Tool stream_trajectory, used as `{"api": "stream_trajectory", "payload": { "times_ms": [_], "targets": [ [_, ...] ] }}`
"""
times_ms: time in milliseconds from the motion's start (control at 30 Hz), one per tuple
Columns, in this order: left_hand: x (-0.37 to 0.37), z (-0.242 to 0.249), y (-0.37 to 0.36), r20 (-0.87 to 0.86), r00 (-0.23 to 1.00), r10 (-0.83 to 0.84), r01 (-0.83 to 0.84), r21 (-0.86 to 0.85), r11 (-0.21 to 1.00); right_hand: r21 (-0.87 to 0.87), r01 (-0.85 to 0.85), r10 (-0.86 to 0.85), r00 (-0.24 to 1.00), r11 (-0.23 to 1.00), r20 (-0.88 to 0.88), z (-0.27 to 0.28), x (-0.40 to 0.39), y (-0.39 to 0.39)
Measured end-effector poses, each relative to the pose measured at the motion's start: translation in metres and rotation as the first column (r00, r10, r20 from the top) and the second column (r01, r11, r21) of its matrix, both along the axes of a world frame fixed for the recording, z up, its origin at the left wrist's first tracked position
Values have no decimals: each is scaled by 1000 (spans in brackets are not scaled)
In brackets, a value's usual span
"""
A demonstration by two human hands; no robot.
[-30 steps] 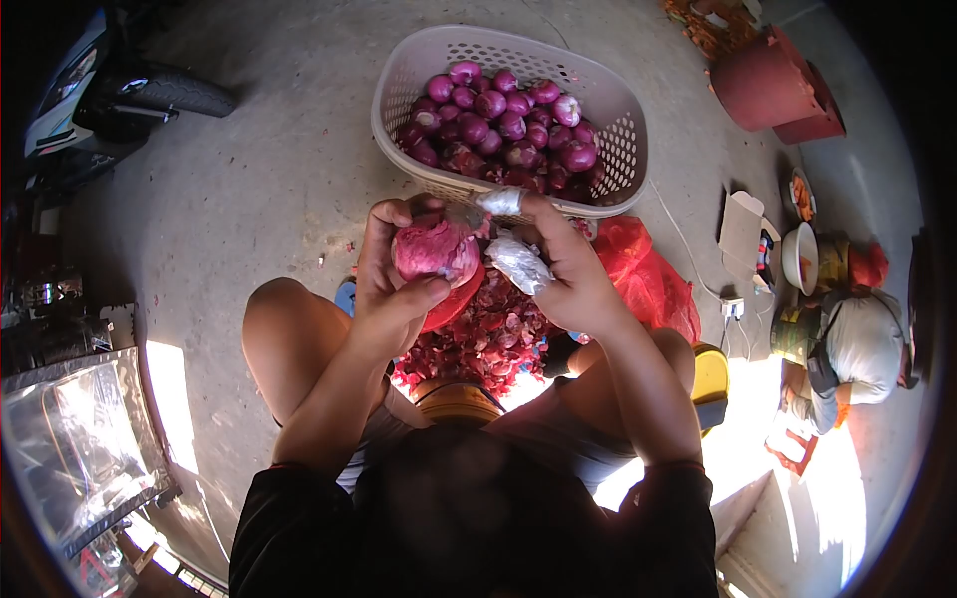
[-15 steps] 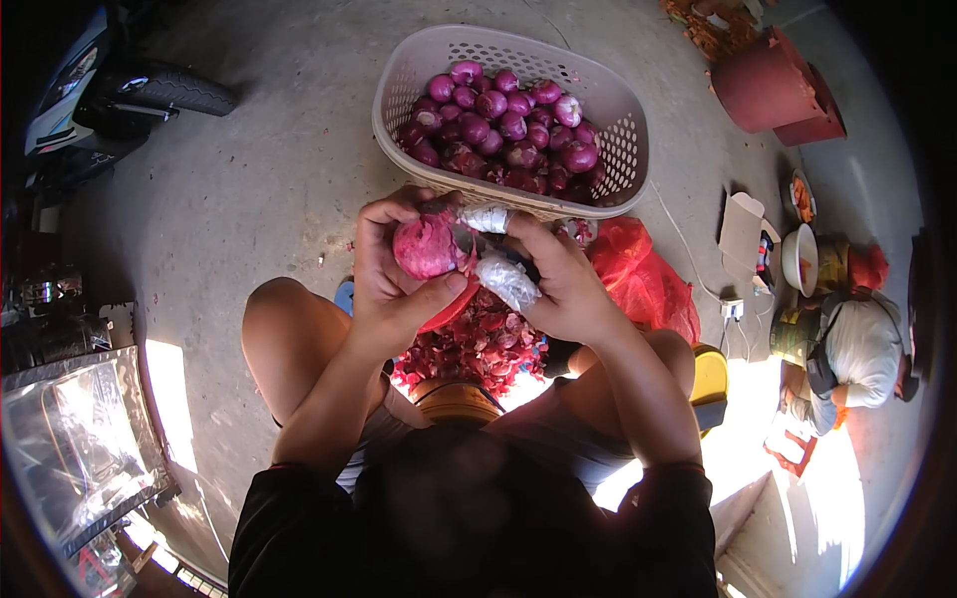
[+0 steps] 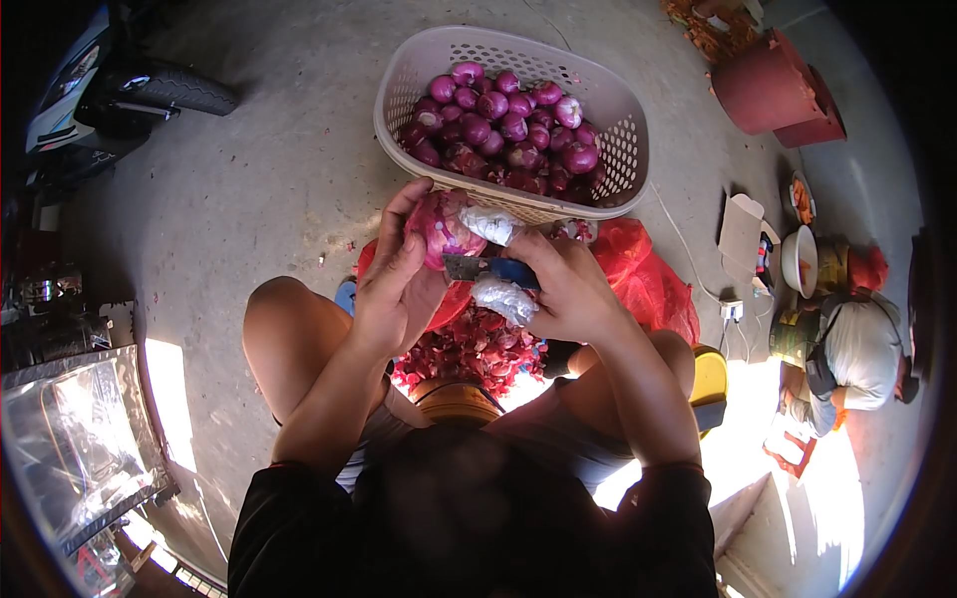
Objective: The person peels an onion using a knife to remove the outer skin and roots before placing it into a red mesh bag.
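A red onion [image 3: 440, 225] with papery skin is held in my left hand [image 3: 395, 289], fingers wrapped round its left side. My right hand [image 3: 566, 284] grips a small knife [image 3: 478, 268] with a dark blade and blue handle, the blade just below the onion. Silvery wrapping [image 3: 503, 299] covers the thumb and a finger of my right hand, and the wrapped finger touches the onion. Under my hands lies a heap of onion skins [image 3: 483, 344]. Beyond them stands a grey-beige plastic basket [image 3: 394, 75] holding many purple onions [image 3: 513, 127].
A red mesh bag [image 3: 648, 284] lies right of the skins. At far right a person [image 3: 862, 349] bends over near a white bowl [image 3: 799, 259]. Reddish tubs [image 3: 768, 85] stand upper right, a motorbike wheel [image 3: 179, 88] upper left. A white cable crosses the floor.
My left hand has turned the onion and raised it slightly right. The knife's blade and blue handle, hidden before, now show in my right hand.
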State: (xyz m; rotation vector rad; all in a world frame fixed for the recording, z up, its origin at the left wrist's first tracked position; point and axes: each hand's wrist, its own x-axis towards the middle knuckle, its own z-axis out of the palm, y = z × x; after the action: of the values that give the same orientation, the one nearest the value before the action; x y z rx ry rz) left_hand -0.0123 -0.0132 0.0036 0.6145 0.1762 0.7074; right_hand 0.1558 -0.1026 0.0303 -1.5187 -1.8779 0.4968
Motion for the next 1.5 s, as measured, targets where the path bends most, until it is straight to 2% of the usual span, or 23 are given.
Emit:
{"api": "stream_trajectory", "payload": {
  "times_ms": [167, 267, 467, 667, 767, 867, 1067, 1167, 1267, 1467, 1500],
  "targets": [
    [-2, -5, 1, -2, 999, -45, 45, 29, 999, 83, 37, -36, 999, 996, -21, -8, -1, 3],
    [-1, -6, -1, -12, 1000, -18, 19, 62, 998, 12, 46, -45, 995, 999, -85, -5, -2, 3],
    [1, -10, -3, -47, 996, 82, -75, 143, 987, 27, 24, -22, 997, 999, -71, -5, -3, 3],
    [1, -9, -4, -53, 994, 93, -84, 158, 984, -41, 18, -23, 992, 999, -127, -8, -5, 2],
    [1, -9, -3, -39, 995, 95, -88, 155, 984, -44, 28, -31, 997, 999, -68, -3, -5, 3],
    [1, -8, -5, -38, 994, 98, -92, 134, 987, 28, 12, -9, 996, 1000, -84, -7, -5, 4],
    [0, -7, -5, -47, 995, 88, -81, 126, 989, -45, 18, -24, 990, 999, -141, -7, -7, 6],
    [1, -7, -5, -44, 994, 104, -98, 126, 987, -66, 29, -33, 998, 997, -59, -2, -6, 5],
    [1, -9, -5, -32, 994, 101, -97, 111, 989, 11, 57, -57, 998, 998, -1, -8, -5, 5],
    [-1, -10, -4, -53, 994, 91, -87, 87, 992, 45, 82, -82, 997, 996, 2, -6, -6, 7],
    [-1, -9, -4, -55, 994, 94, -88, 96, 991, 66, 99, -96, 994, 993, -48, -8, -6, 8]
  ]
}}
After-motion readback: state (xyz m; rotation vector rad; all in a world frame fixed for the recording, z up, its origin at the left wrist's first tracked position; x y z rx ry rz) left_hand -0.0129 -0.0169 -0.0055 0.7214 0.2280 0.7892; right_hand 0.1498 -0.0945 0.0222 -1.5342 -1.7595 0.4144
